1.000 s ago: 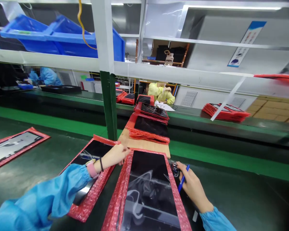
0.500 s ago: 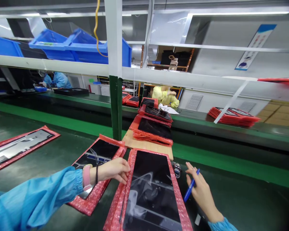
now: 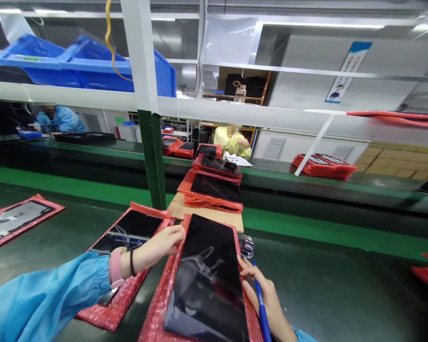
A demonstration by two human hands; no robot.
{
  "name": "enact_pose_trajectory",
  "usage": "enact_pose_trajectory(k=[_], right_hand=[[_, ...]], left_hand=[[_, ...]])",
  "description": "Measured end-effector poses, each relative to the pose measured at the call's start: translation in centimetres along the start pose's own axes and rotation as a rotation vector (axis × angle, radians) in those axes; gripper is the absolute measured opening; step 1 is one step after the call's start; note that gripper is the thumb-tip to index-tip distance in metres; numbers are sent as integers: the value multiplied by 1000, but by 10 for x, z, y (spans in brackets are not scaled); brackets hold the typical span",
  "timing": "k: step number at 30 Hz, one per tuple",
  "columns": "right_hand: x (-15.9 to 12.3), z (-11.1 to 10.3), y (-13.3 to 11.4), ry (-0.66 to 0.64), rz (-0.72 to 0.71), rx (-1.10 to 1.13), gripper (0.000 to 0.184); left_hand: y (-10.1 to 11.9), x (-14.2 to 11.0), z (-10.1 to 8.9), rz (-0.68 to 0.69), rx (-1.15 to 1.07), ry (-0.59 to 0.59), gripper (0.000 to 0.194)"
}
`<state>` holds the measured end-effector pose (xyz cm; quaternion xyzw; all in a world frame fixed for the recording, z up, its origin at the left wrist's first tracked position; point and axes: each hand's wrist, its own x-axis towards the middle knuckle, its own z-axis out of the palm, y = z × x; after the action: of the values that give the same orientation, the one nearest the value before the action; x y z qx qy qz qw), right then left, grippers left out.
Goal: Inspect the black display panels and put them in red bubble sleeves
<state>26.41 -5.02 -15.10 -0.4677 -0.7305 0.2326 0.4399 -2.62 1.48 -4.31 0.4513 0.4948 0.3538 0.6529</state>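
A black glass screen panel [image 3: 209,280] lies on a red bubble-wrap bag [image 3: 157,304] right in front of me. My left hand [image 3: 169,240], with a pink band and a dark bracelet at the wrist, pinches the bag's upper left edge. At the right edge, my right hand [image 3: 262,289] touches the panel and bag with its fingertips while a blue pen [image 3: 262,308] is tucked in the same hand. Under my left forearm rests another dark panel [image 3: 135,225] on red bubble wrap, partly covered by the arm.
Beyond, a wooden board [image 3: 214,218] bears a stack of red-wrapped panels [image 3: 214,187]. A small metallic object [image 3: 247,247] sits by the panel's right edge. A green post [image 3: 152,161] rises behind. Another wrapped panel [image 3: 17,221] lies far left. Two people work across the bench.
My right hand has moved left onto the panel's right edge, still with the pen. The panel's top end sits slightly higher, and the whole view has shifted right.
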Motion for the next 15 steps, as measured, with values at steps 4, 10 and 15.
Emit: enact_pose_trajectory(k=[4,10,15], right_hand=[[-1,-1,6,16,-9,22,8],[2,-2,7,37,-40,129,6],[-1,-5,15,110,20,224,8]], left_hand=[[3,6,13,34,-146,-10,25],[-7,30,15,49,-189,-29,32],[9,19,-17,101,-187,-39,28]])
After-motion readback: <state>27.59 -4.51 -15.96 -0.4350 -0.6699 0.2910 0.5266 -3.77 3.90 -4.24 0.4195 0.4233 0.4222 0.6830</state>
